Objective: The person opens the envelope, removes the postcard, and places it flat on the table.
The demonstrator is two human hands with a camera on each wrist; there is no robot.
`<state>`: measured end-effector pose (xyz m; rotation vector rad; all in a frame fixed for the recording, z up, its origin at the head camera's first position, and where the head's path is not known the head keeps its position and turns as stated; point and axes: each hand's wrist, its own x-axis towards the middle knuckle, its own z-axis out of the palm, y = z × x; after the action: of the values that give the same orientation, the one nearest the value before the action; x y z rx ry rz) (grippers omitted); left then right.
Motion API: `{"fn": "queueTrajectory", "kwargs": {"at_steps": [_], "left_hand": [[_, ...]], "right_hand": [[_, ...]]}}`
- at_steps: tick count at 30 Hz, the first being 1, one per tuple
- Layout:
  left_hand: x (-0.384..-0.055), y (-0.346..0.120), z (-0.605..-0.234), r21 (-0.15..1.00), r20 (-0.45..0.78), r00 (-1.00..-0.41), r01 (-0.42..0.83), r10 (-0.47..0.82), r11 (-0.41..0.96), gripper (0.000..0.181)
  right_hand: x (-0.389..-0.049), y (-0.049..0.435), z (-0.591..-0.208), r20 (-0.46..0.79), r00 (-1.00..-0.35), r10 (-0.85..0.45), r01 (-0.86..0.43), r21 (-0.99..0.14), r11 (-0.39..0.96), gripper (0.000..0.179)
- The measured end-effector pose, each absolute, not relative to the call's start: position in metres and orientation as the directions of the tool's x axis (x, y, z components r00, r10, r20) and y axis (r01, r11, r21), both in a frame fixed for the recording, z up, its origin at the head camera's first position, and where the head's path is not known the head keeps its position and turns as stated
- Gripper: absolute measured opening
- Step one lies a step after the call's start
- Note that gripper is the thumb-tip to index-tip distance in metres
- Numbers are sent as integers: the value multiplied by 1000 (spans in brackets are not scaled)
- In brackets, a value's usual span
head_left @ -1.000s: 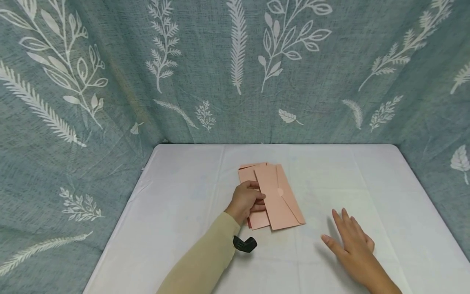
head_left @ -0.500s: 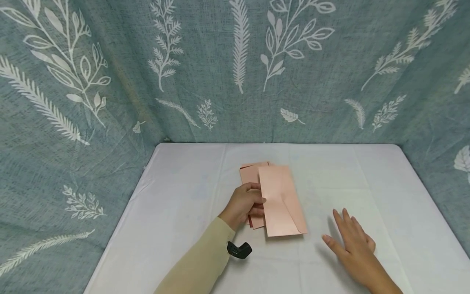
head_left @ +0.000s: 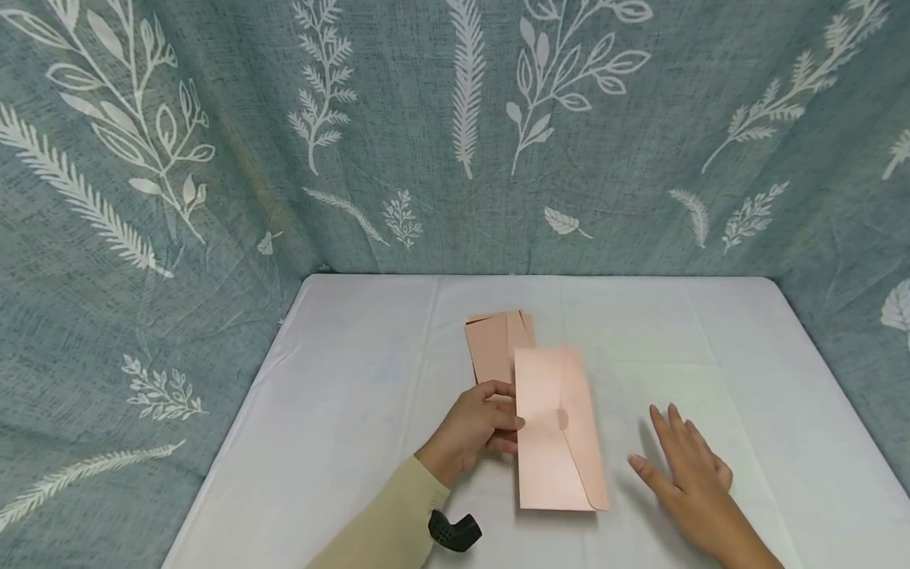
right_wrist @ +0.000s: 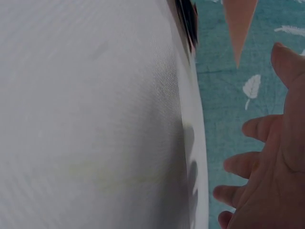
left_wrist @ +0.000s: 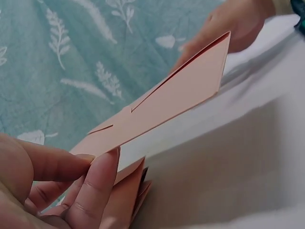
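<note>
And here's my left hand (head_left: 471, 431), thumb and fingers pinching the long, pale pink paper envelope (head_left: 556, 446) by its left edge. It's up off the white cloth-covered desk (head_left: 370, 371), a shadow under it, its flap down the right-hand side in the head view. My left-wrist camera confirms the grip, with daylight between the envelope and the small stack of matching pink envelopes (head_left: 490, 344). That stack sits on the desk just behind, slightly fanned at the top, its near end partly hidden.

Over on the right, my right hand (head_left: 686, 482) is released, fingers straight and spread above the desk, near the raised envelope but apart from it. On the left arm I've got a beige sleeve (head_left: 387, 518) and a small black plastic piece (head_left: 455, 532) at the wrist. Behind everything hangs a teal fabric curtain (head_left: 419, 118) printed with white leaves.
</note>
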<state>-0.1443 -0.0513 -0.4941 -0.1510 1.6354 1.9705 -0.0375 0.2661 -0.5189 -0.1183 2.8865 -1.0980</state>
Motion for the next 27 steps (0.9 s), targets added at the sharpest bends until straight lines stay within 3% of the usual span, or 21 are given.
{"fn": "queueTrajectory", "kwargs": {"at_steps": [19, 27], "left_hand": [[-85, -51, -510, 836, -488, -771, -548, 410, -36, 46], [-79, -47, -515, 880, -456, -838, -474, 300, 11, 48]], "right_hand": [[-33, 269, -519, -37, -995, -93, -42, -683, 729, 83], [-32, 269, -519, -46, -995, -93, -36, -689, 723, 84]]}}
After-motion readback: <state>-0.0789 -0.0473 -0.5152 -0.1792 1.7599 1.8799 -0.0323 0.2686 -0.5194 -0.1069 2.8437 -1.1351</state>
